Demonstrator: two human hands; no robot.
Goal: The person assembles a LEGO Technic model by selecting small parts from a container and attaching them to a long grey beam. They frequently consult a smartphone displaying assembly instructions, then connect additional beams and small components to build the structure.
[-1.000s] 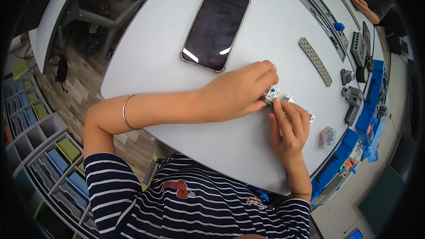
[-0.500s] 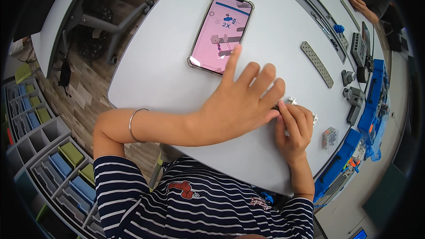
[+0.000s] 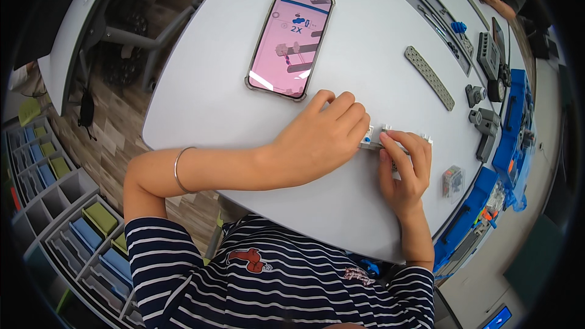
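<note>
My left hand (image 3: pixel 326 137), with a silver bangle on its wrist, has its fingers curled in at the left end of a small grey and white building-piece assembly (image 3: pixel 369 137). A blue bit shows on that end. My right hand (image 3: pixel 407 167) pinches the same assembly from the right, thumb and fingers around it. White toothed parts stick out above and beside the right fingers; the rest is hidden by the hands. Beyond my left hand lies a phone (image 3: pixel 286 42) with a clear case, its pink screen showing a building diagram.
A long grey perforated beam (image 3: pixel 429 78) lies to the right. Behind it stand a tray of rods (image 3: pixel 436 21), a grey controller block (image 3: pixel 489 53) and grey motors (image 3: pixel 484 137). A small clear box (image 3: pixel 453 181) sits near blue bins (image 3: pixel 466 222). Another person's hand (image 3: pixel 493 0) rests at the far right.
My left hand has drawn back from the phone screen, its pointing finger now curled, and has come to the assembly. The screen's diagram looks the same.
</note>
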